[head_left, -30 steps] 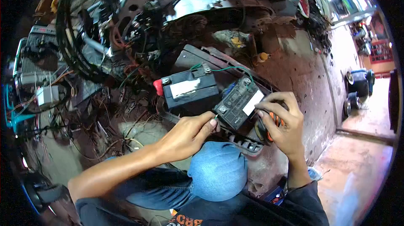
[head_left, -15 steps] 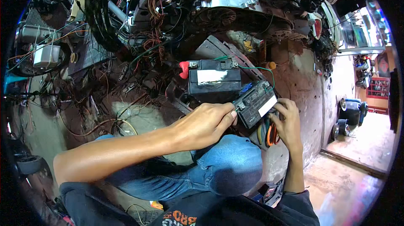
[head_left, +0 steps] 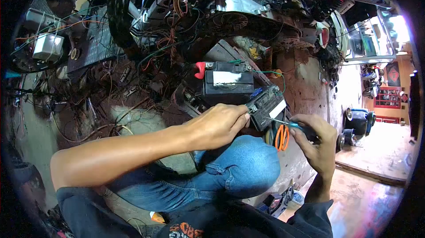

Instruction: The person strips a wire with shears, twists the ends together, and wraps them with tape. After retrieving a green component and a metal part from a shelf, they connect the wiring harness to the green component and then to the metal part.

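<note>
My left hand [head_left: 223, 125] is closed at the left corner of a small black battery [head_left: 261, 118], thumb and forefinger pinched beside its terminal. Whether a wire end is also between those fingers is hidden. The battery is tilted, with a white label on its side. My right hand [head_left: 316, 138] is wrapped round a screwdriver [head_left: 303, 127] with a teal and dark handle. Its thin shaft points left across the small battery's front. Just behind stands a larger black battery [head_left: 229, 88], with a red terminal cover [head_left: 200, 70] at its left and a thin green wire at its right.
An orange-handled tool [head_left: 282, 137] hangs below the small battery. Behind are a motorcycle frame [head_left: 248, 1] and tangled wiring [head_left: 170, 38]. My bent knee [head_left: 252, 167] in jeans is close under my left hand. A white reservoir [head_left: 48, 46] sits far left.
My right hand has moved right, off the small battery's side, and now shows a screwdriver in it. My left hand stays at the battery's corner. The view has shifted slightly.
</note>
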